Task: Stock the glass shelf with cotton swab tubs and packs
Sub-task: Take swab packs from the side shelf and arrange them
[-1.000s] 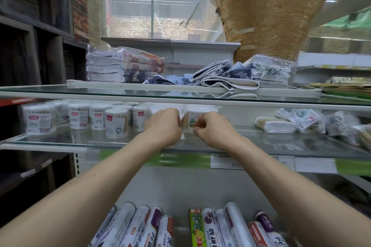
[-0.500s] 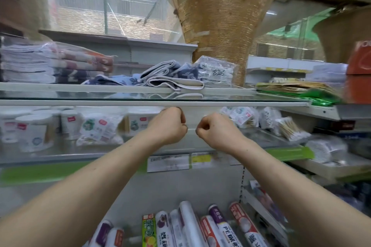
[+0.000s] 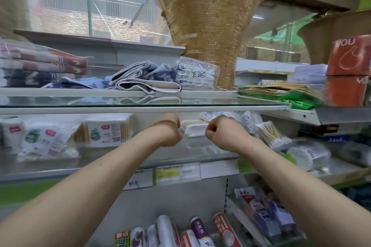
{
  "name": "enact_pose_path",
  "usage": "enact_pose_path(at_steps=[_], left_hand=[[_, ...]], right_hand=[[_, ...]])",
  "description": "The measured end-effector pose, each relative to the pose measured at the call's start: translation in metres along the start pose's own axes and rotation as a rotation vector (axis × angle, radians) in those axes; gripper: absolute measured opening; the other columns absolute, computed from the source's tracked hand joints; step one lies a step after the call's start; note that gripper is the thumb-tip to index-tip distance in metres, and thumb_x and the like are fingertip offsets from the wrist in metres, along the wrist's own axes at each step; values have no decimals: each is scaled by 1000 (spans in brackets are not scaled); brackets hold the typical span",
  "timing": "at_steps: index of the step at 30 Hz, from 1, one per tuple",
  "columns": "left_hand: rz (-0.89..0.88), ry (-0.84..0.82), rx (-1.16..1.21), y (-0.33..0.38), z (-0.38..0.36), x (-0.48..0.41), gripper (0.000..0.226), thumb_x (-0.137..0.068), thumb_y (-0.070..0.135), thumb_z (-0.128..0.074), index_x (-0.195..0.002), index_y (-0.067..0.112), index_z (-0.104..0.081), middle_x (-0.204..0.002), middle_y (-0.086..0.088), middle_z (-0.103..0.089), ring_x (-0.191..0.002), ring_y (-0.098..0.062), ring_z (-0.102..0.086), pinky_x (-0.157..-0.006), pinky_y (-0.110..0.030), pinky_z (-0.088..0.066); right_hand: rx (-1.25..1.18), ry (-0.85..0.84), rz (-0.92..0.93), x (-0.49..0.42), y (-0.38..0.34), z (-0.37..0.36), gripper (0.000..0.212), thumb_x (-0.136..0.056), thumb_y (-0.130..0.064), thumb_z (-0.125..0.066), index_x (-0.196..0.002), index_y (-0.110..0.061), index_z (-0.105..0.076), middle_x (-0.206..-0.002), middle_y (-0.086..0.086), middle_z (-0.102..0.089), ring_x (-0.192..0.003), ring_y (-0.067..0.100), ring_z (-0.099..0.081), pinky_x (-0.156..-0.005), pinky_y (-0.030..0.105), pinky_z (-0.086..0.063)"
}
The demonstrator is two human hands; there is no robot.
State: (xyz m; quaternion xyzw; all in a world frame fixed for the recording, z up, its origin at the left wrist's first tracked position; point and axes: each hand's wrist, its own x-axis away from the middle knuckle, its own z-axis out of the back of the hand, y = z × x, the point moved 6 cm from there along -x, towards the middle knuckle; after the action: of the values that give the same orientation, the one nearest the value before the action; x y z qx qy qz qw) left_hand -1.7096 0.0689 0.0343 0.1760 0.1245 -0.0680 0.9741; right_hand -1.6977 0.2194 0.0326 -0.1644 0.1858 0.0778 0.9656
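Above the glass shelf (image 3: 112,159), curled left hand (image 3: 169,130) and right hand (image 3: 223,132) flank a swab pack (image 3: 194,128); grip unclear.

left hand (image 3: 169,131): fingers curled on left end of swab pack (image 3: 193,127) | right hand (image 3: 220,133): curled on right end | pack: level, low over glass shelf (image 3: 112,155)

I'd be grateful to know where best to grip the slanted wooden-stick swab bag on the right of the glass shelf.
Grasp the wooden-stick swab bag across its middle, over the bundled sticks, coming from the open front. It lies slanted with cotton tips at both ends, so the middle is probably firmest. The upper shelf blocks the way from above, and other packs crowd behind it and to its right.
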Motion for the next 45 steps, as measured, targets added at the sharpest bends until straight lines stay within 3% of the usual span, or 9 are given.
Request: enact_pose_path(at_steps=[3, 7, 10, 23, 29, 32, 35, 39, 45], left_hand=[[3, 19, -27, 1, -4, -10, 31, -94, 22, -55, -123, 12, -55, -119, -8, -60, -99, -25, -57, -76, -27, -43], [16, 44, -55, -5, -9, -22, 28, -91, 21, -57, -119, 13, -58, -114, -6, -63, -95, -23, -57, -78, -28, -45], [32, 42, -66, -12, -11, -26, 34, -91, 23, -58, -124, 15, -55, -119, -5, -61, -105, -24, -58, -85, -28, -44], [49, 30, -52, -13, -15, -27, 36, -91, 24, -59, -126, 16, -55, -119, -5, -61, -103, -22, -58, -90, -30, -47], [51, 32, -20, -11, -9, -21, 35, -91, 24, -60, -125, 15, -55, -116, -4, -60, -92, -17, -54, -84, -26, -43], [66, 34, -12, -15, -7, -17, 36, -92, 25, -60, -126, 15, -54, -118, -4, -60, -100, -19, -57, -88, -28, -45], [89, 32, -11, -20, -7, -14, 37, -92, 26, -59, -127, 16, -54, -120, -4, -60, -105, -21, -58, -93, -31, -47], [97, 39, -8, -26, -8, -13, 35, -91, 24, -60, -125, 16, -54, -116, -3, -60, -99, -18, -57, -87, -27, -46], [113, 28, 11, -33, -9, -10, 34, -92, 22, -59, -126, 16, -55, -119, -4, -60, -103, -20, -58, -95, -32, -47]], right_hand=[[70, -94, 0, -19, 5, -6, 22, -94, -19, -46, -85, -15, -65, -84, 7, -62, -83, 27, -58, -62, 24, -39], [112, -137, 18, -42, 8, -18, 33, -97, -20, -45, -127, -17, -59, -126, 6, -59, -113, 28, -56, -91, 32, -45], [131, -120, 97, -56, 7, -28, 35, -94, -15, -45, -127, -11, -58, -133, 10, -55, -119, 28, -53, -99, 36, -44], [313, -295, 210, -60, -3, -36, 37, -91, -28, -51, -127, -17, -53, -125, 5, -58, -103, 25, -56, -87, 34, -45], [183, -281, 176, -66, -6, -37, 50, -88, -44, -58, -127, -12, -53, -129, 8, -56, -111, 27, -56, -92, 36, -47], [33, -258, 107, -69, -6, -47, 65, -83, -59, -57, -128, -13, -48, -129, 9, -54, -110, 26, -54, -86, 34, -44], [87, -171, 61, -74, -8, -56, 80, -74, -73, -53, -133, -19, -44, -135, 10, -47, -119, 31, -48, -96, 44, -43], [240, -238, 57, -81, -9, -63, 74, -76, -64, -53, -140, -31, -39, -143, 14, -34, -132, 36, -31, -101, 50, -38], [70, -376, -31, -87, -3, -55, 82, -77, -68, -54, -143, -21, -39, -148, 11, -38, -132, 32, -40, -104, 41, -36]])
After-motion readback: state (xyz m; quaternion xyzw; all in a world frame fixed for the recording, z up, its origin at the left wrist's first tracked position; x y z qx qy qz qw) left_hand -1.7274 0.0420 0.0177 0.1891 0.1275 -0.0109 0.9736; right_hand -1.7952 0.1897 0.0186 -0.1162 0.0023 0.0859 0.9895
